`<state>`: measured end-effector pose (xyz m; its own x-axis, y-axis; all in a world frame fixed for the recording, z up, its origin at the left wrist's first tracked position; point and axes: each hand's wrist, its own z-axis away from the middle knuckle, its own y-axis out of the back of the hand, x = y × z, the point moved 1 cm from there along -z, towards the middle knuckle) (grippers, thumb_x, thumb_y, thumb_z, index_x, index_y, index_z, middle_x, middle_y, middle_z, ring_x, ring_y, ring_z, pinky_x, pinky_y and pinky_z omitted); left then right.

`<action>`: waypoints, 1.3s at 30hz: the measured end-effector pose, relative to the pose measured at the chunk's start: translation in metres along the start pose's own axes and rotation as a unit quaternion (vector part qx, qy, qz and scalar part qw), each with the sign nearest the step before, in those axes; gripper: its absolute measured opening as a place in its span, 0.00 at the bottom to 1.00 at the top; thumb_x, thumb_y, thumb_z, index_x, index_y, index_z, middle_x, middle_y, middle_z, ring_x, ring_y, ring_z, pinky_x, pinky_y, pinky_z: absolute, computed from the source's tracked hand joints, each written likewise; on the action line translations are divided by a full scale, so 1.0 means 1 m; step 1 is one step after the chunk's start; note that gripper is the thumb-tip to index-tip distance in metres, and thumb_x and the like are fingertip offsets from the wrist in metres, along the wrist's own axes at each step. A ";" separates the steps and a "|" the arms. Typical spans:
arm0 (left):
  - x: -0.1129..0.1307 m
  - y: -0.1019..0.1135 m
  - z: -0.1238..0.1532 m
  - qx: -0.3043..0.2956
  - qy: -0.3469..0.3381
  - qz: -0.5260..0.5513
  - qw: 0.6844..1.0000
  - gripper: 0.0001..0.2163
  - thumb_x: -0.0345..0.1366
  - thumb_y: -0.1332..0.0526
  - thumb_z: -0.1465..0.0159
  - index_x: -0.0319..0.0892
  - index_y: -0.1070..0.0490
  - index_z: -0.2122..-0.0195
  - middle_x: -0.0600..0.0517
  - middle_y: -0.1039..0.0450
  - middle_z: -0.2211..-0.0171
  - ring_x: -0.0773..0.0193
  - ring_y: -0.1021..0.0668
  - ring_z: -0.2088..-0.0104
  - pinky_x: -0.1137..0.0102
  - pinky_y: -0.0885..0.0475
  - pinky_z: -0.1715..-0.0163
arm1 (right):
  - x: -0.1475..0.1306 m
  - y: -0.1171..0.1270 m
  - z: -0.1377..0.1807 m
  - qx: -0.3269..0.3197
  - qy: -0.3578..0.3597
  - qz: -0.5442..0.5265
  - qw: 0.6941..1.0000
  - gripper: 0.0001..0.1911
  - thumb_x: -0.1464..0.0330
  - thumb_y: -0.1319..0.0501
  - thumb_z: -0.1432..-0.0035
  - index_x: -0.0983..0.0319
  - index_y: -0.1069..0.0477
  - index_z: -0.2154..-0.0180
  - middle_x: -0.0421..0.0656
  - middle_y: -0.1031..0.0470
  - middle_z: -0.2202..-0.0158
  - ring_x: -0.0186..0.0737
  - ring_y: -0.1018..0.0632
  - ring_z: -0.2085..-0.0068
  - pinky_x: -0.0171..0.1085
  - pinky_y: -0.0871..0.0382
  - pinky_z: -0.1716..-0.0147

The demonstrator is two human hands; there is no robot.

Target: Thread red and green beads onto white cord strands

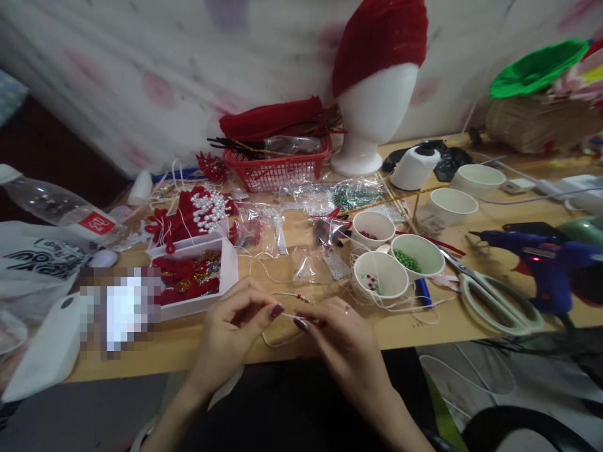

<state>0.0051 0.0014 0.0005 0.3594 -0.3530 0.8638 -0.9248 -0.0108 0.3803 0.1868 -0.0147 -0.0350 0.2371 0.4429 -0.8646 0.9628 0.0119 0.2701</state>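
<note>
Left hand (pixel 235 323) and right hand (pixel 343 329) pinched thin white cord (pixel 288 316), tiny red beads (pixel 298 296) along it, above tan wooden counter (pixel 181 344).

A thin white cord (pixel 288 316), strung with small red and green beads (pixel 302 298), curves in a loose loop near the front edge of the table (pixel 179 349).

Near your wooden table's (pixel 405 329) front edge, white beaded cord (pixel 288 316) is left of three round white cups (pixel 391 270); behind, a red plastic basket (pixel 277 176) stands left of the white mannequin head (pixel 380 103).
</note>
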 end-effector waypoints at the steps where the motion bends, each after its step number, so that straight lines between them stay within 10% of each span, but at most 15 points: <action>1: 0.001 -0.001 0.000 -0.002 -0.009 -0.007 1.000 0.05 0.34 0.35 0.37 0.44 0.22 0.71 0.54 0.32 0.75 0.70 0.29 0.75 0.77 0.36 0.78 | 0.000 0.002 -0.001 0.016 0.019 0.023 0.999 0.11 0.73 0.35 0.39 0.57 0.23 0.55 0.44 0.18 0.61 0.42 0.20 0.59 0.41 0.25 0.59; 14: -0.006 -0.003 -0.001 -0.056 -0.086 -0.026 0.994 0.05 0.39 0.36 0.36 0.51 0.19 0.65 0.56 0.36 0.75 0.71 0.29 0.78 0.78 0.34 0.82 | 0.000 -0.006 -0.006 0.008 -0.006 -0.193 0.981 0.10 0.78 0.36 0.41 0.59 0.20 0.62 0.44 0.17 0.63 0.37 0.18 0.62 0.34 0.24 0.61; 26: -0.011 -0.006 -0.023 -0.117 -0.041 -0.059 0.991 0.09 0.43 0.38 0.34 0.47 0.27 0.71 0.56 0.31 0.77 0.69 0.27 0.79 0.77 0.32 0.80 | 0.026 -0.009 -0.009 0.036 0.015 -0.126 0.991 0.06 0.71 0.34 0.44 0.61 0.17 0.65 0.43 0.28 0.73 0.34 0.25 0.74 0.30 0.32 0.79; 34: 0.001 0.016 -0.022 0.029 0.030 -0.009 0.999 0.21 0.45 0.50 0.28 0.43 0.39 0.78 0.55 0.36 0.80 0.69 0.32 0.79 0.75 0.36 0.80 | 0.024 -0.013 -0.011 0.040 -0.014 -0.110 0.993 0.09 0.75 0.36 0.43 0.60 0.18 0.63 0.38 0.34 0.76 0.32 0.30 0.74 0.31 0.35 0.76; 39: -0.011 0.042 0.003 0.005 0.013 -0.125 0.992 0.25 0.46 0.53 0.28 0.41 0.43 0.82 0.54 0.37 0.80 0.69 0.32 0.79 0.73 0.38 0.77 | 0.016 -0.007 -0.018 0.049 0.019 -0.104 0.993 0.08 0.78 0.37 0.44 0.63 0.20 0.67 0.43 0.27 0.69 0.35 0.25 0.66 0.33 0.30 0.66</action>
<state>-0.0381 0.0016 0.0058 0.5804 -0.3139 0.7515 -0.8076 -0.1035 0.5805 0.1818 0.0085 -0.0432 0.0275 0.4735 -0.8804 0.9989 0.0208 0.0424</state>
